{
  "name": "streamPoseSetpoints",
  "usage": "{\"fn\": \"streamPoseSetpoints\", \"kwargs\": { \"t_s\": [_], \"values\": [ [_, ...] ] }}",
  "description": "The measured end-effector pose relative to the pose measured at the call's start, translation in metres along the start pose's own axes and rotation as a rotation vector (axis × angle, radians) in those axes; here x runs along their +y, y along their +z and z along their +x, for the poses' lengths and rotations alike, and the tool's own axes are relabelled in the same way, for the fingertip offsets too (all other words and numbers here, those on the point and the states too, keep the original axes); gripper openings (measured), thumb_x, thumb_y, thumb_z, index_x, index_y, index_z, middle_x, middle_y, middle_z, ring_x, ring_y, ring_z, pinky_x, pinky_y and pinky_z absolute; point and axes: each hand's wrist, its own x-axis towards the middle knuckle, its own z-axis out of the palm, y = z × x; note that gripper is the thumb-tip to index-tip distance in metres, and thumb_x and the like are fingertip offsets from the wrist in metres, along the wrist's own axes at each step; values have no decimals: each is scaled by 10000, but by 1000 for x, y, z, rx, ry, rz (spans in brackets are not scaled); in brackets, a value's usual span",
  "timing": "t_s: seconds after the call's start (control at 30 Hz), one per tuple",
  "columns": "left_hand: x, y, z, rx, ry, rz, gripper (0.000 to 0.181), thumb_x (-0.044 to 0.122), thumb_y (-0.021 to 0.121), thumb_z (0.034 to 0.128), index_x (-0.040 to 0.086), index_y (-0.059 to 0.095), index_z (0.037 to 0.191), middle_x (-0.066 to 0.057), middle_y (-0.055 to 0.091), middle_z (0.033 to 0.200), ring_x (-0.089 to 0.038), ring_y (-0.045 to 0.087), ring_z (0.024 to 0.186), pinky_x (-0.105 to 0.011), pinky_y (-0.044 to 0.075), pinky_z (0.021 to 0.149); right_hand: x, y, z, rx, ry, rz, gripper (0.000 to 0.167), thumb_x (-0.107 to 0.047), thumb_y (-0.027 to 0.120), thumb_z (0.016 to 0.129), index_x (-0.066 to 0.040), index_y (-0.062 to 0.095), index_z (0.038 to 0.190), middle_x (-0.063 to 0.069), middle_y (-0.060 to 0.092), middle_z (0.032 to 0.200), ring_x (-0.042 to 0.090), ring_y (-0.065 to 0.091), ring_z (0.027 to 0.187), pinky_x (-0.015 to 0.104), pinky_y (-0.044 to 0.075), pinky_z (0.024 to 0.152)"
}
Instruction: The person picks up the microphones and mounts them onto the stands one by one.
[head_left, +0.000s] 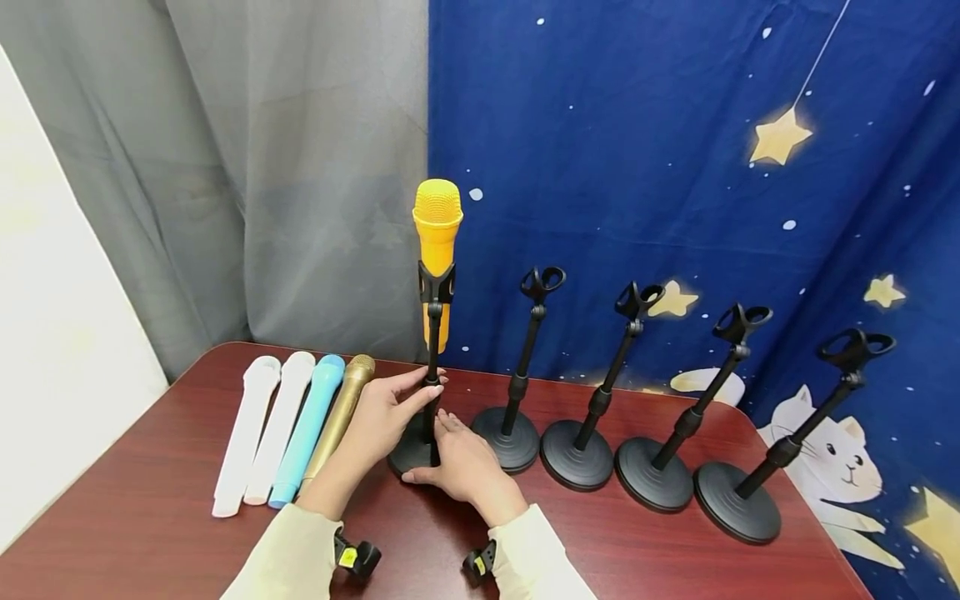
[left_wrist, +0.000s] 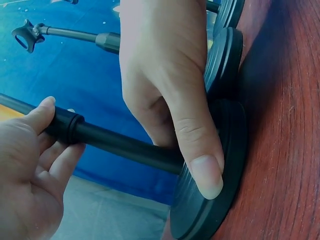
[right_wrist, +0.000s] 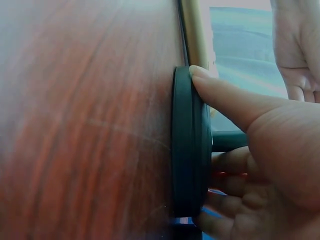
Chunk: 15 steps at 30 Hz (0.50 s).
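Note:
A yellow microphone (head_left: 437, 242) sits upright in the clip of a black stand, whose round base (left_wrist: 200, 200) rests on the table. My left hand (head_left: 382, 417) grips the stand's pole at its collar (left_wrist: 65, 125), thumb on one side and fingers on the other. Low down, my right hand (head_left: 468, 458) holds the round base, its thumb on the rim (right_wrist: 185, 145) and its fingers spread over the top beside the pole. In the left wrist view the right hand (left_wrist: 170, 75) covers part of the base.
Left of the stand lie two white microphones (head_left: 243, 442) (head_left: 281, 429), a blue one (head_left: 309, 429) and a gold one (head_left: 341, 412). Several black stands with unfilled clips (head_left: 513, 437) form a row on the right. Curtains (head_left: 337, 167) hang behind the table (head_left: 150, 492).

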Motion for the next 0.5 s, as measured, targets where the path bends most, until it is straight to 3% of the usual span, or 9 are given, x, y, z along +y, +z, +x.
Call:
{"fn": "streamPoseSetpoints", "kwargs": {
  "t_s": [0.1,0.2,0.4,0.5],
  "values": [
    [4,1,0,34,-11,9,424,253,729,936,54,676,1306,-97,748,1187,-218,704,1141,-388,591,894,0,-2,0,10,4,6,982,-589,761,826,-53,378,1554,120,417,1604,232,399,1499,433,409,1173],
    [4,3,1,33,-29,-46,432,266,729,936,61,674,1313,-86,752,1186,-194,713,1121,-331,596,879,0,-1,1,19,8,0,969,-589,759,826,-61,390,1550,108,419,1605,225,396,1501,429,406,1176],
    [-9,2,-1,-89,-93,-254,494,268,701,963,38,601,1388,-113,702,1295,-220,670,1207,-271,575,921,3,4,-1,-6,2,-4,965,-605,744,832,-66,392,1550,100,408,1613,222,384,1507,431,397,1183],
    [-15,-1,2,-161,-82,-363,513,241,672,984,27,548,1433,-143,658,1360,-240,635,1259,-273,566,942,4,3,-1,1,0,15,962,-597,750,830,-65,395,1549,105,409,1611,227,384,1507,448,394,1183]
  ]
}}
